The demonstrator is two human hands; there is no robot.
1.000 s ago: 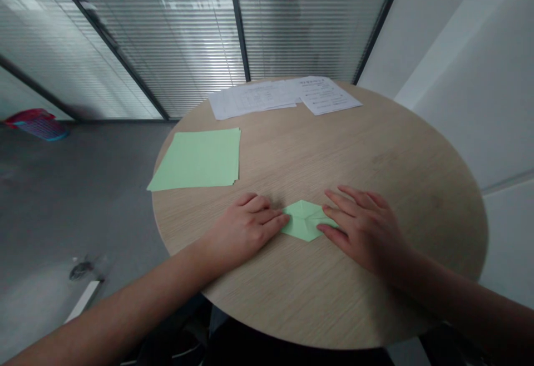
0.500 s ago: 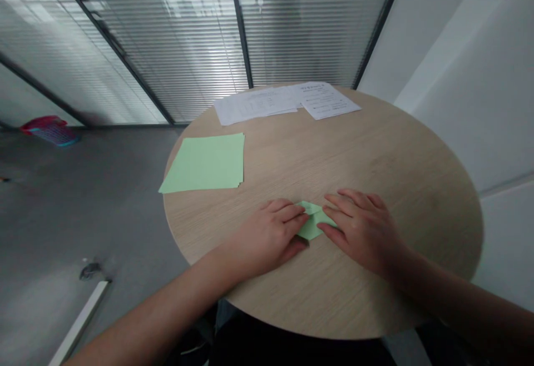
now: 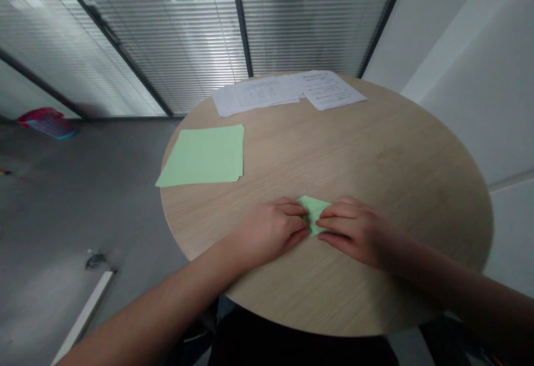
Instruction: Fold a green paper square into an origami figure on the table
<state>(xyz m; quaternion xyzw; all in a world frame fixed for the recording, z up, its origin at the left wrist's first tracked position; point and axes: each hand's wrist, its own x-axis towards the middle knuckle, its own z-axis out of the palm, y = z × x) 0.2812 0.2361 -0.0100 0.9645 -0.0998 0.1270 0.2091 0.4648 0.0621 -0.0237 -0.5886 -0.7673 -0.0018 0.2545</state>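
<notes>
A small folded piece of green paper [image 3: 314, 210] lies on the round wooden table [image 3: 375, 154] near its front edge. My left hand [image 3: 273, 230] presses on the paper's left side with its fingers curled together. My right hand [image 3: 356, 231] presses on the right side, fingers close together and pinching the paper's edge. The fingertips of both hands almost meet over the paper, so only its far corner shows.
A stack of flat green paper sheets [image 3: 204, 156] lies on the table's left part. White printed sheets [image 3: 283, 90] lie at the far edge. Glass walls with blinds stand behind. A pink and blue basket [image 3: 45, 122] sits on the grey floor at left.
Both hands have closed in over the folded green paper, which now shows smaller and more folded. My left hand slid right; my right hand's fingers drew together.
</notes>
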